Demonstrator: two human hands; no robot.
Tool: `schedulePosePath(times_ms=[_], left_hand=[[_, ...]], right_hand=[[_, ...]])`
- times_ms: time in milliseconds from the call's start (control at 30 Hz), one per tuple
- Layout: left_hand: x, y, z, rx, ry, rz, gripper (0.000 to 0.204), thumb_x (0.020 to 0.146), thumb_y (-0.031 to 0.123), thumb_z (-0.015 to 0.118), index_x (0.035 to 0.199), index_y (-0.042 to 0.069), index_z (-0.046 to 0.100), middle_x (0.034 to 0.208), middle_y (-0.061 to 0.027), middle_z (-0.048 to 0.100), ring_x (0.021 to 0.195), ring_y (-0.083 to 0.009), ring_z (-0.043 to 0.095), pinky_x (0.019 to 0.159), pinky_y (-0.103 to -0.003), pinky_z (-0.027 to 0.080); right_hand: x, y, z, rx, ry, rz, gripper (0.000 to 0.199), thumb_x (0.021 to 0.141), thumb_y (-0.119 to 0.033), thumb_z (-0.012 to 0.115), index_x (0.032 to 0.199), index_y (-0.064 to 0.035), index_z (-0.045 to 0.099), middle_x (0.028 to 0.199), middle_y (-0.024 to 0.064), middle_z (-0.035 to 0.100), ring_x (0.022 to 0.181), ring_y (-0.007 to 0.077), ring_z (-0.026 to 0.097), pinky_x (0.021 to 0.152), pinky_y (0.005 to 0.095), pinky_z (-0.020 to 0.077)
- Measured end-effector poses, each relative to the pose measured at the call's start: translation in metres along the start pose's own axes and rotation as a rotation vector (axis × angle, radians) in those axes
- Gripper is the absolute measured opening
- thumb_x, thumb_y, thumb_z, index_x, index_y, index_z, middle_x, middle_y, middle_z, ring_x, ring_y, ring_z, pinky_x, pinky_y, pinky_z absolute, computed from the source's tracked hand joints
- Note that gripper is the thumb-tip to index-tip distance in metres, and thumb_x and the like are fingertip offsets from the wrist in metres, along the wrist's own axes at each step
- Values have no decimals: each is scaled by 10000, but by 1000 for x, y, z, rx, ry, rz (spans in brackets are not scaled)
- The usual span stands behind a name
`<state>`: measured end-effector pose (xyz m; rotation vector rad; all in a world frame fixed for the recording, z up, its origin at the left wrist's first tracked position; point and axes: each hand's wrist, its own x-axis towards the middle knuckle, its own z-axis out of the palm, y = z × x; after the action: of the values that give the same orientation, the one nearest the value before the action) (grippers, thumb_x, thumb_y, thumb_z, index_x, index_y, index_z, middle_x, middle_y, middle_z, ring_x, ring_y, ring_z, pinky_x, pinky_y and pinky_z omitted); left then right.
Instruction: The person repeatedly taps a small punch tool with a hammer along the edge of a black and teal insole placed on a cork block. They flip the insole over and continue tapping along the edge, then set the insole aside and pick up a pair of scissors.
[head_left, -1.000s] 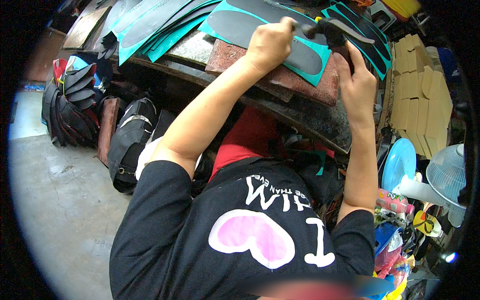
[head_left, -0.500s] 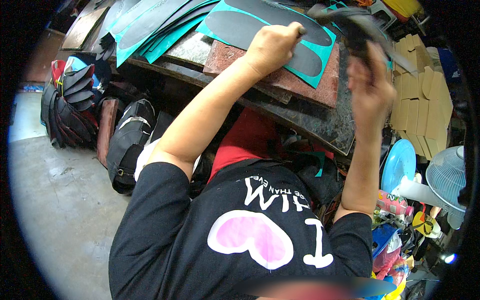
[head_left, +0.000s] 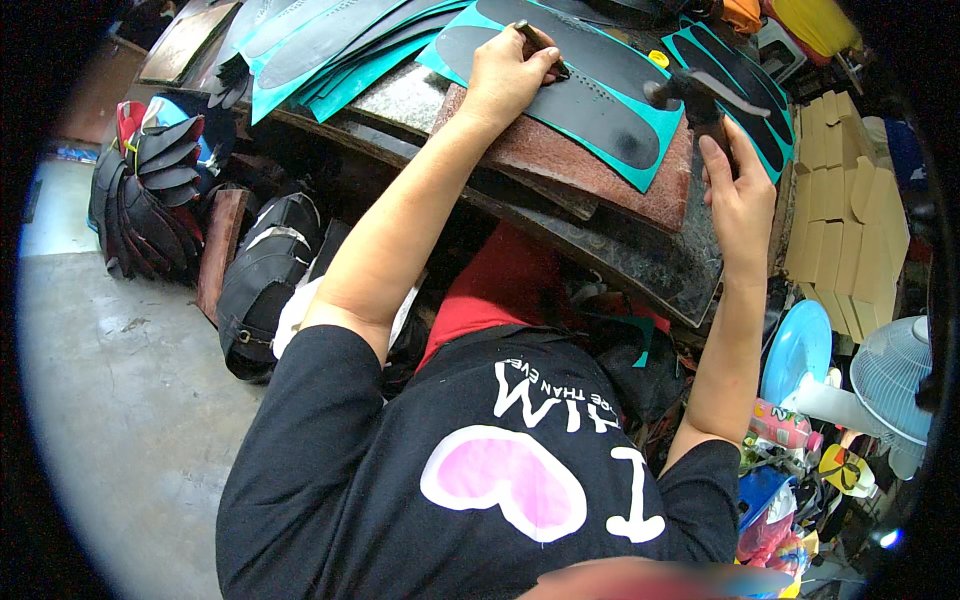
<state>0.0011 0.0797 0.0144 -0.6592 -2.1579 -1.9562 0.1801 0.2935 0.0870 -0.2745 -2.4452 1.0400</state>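
My left hand (head_left: 507, 78) grips a short dark hand punch (head_left: 533, 37), its tip down on a teal sheet (head_left: 640, 178) that bears black sole-shaped pieces (head_left: 612, 118). Small dots or holes run in rows over the black surface beside the tip. To the right, my right hand (head_left: 742, 195) is closed around a hammer (head_left: 700, 92), raised near the sheet's right end. The hammer's head is slightly blurred. Beneath the sheet lies a reddish-brown slab (head_left: 660, 203) on the dark workbench (head_left: 690, 285).
More teal sheets with black shapes (head_left: 345, 60) fan out at the left; another sheet (head_left: 775, 145) lies right. A yellow round thing (head_left: 658, 59) sits behind the work. Cardboard boxes (head_left: 835, 210), a blue-and-white fan (head_left: 890, 370) and bundled black pieces (head_left: 150, 210) stand around the bench.
The sheet, slab and bench sit slightly lower and farther right in the picture. The punch's tip now shows on the black piece. The hammer, strongly blurred before, is clearer now.
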Motion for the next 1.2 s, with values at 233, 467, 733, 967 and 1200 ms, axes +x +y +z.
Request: schedulePosePath(times_ms=[233,467,733,967,1200], left_hand=[[3,5,-1,219,-48,74,151,859,128,700,929,1,658,787,-124,710,708,-202,713,670,-316,569],[-9,18,23,757,-115,556,150,869,138,670,949,40,588,777,-229,662,770,-365,679,653,-405,543],[3,-2,12,81,-21,36,153,874,120,688,933,-12,639,777,-119,709,687,-182,714,647,-296,569],[-9,20,25,547,-61,524,135,857,112,649,959,45,593,765,-170,675,739,-372,678,651,-450,540],[-7,12,25,-104,49,-42,112,876,93,659,916,-10,637,778,-135,708,688,-177,711,640,-287,569]], right_hand=[[6,-50,-17,245,118,-333,380,969,-175,622,1322,-47,568,787,23,615,620,56,520,534,200,425],[6,-29,21,-240,62,-292,409,920,-345,650,1235,-85,625,1033,185,694,926,362,682,769,388,534],[6,-22,-25,5,130,-133,433,927,-319,678,1247,-32,626,1069,150,717,908,185,685,794,321,523],[1,-58,-2,2,271,-517,381,913,-271,687,1223,-60,621,1025,175,705,885,307,702,712,367,538],[3,4,5,-143,93,-178,428,931,-358,647,1238,-61,626,962,161,680,867,286,655,733,342,504]])
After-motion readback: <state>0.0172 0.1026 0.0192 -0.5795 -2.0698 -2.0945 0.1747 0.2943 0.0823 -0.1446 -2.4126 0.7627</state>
